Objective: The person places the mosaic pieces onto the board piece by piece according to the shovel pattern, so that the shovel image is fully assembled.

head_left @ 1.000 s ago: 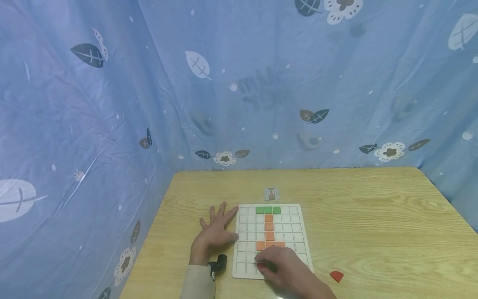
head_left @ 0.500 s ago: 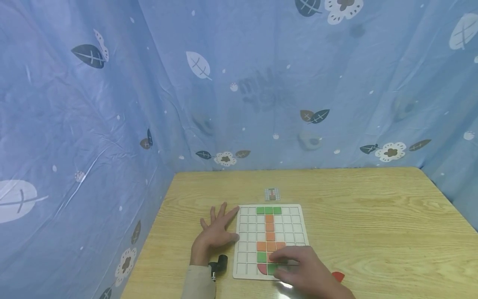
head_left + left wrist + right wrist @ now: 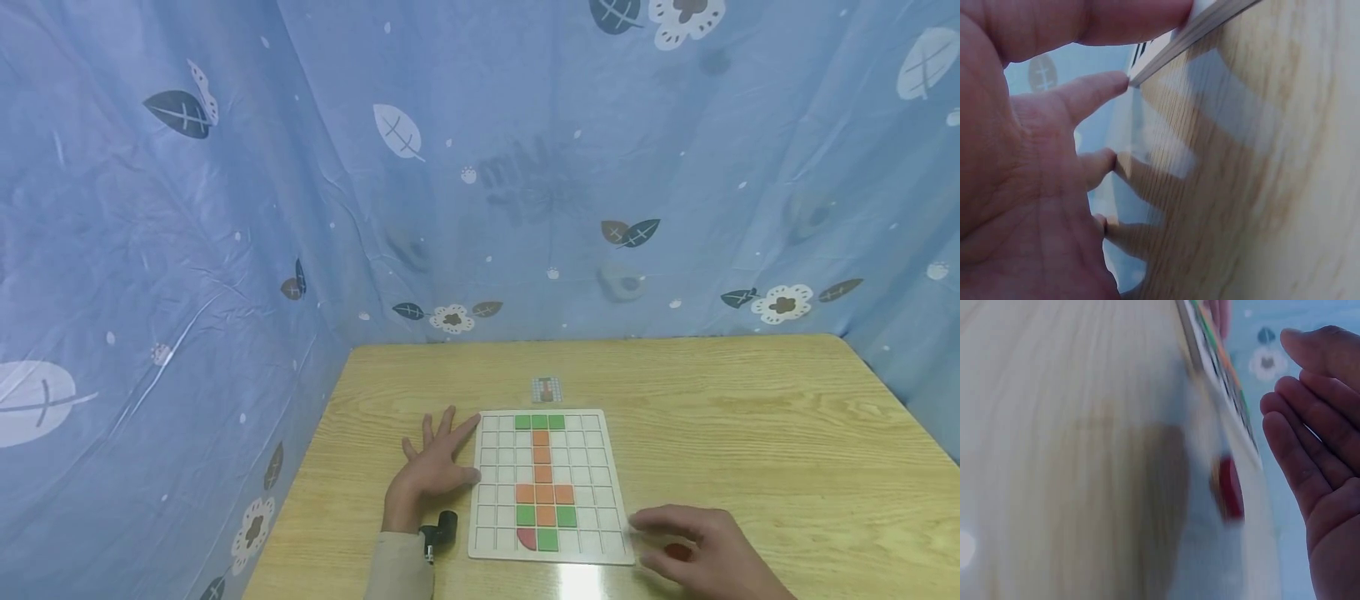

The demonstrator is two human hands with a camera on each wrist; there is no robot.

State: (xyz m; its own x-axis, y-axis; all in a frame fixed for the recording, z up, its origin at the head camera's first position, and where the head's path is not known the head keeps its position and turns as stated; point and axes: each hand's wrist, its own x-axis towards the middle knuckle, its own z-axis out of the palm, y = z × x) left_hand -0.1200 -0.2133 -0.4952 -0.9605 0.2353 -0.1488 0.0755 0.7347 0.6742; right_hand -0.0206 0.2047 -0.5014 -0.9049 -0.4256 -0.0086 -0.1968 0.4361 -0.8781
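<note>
A white grid board [image 3: 495, 537] lies flat on the table, holding green tiles [image 3: 539, 422] along its top row and orange tiles [image 3: 543, 475] in a column below. Lower down are more green squares and a red quarter-circle tile [image 3: 527, 539] in the bottom row. My left hand [image 3: 431, 471] has its fingers spread, thumb and index fingertip touching the board's left edge. Right of the board, my right hand [image 3: 708, 546] hovers around a loose red quarter-circle tile [image 3: 678, 552]. In the right wrist view its fingers [image 3: 1310, 434] extend with nothing between them, and the loose tile [image 3: 1230, 490] lies below on the table.
A small printed card [image 3: 547, 389] with a gridded pattern lies just behind the board. Beside my left sleeve is a black angled device [image 3: 442, 529]. Blue patterned cloth [image 3: 525, 208] hangs behind and to the left of the wooden table [image 3: 787, 433].
My right hand has left the board's lower rows and moved right to the loose red tile, uncovering the green, orange and red tiles there. The left hand stays put.
</note>
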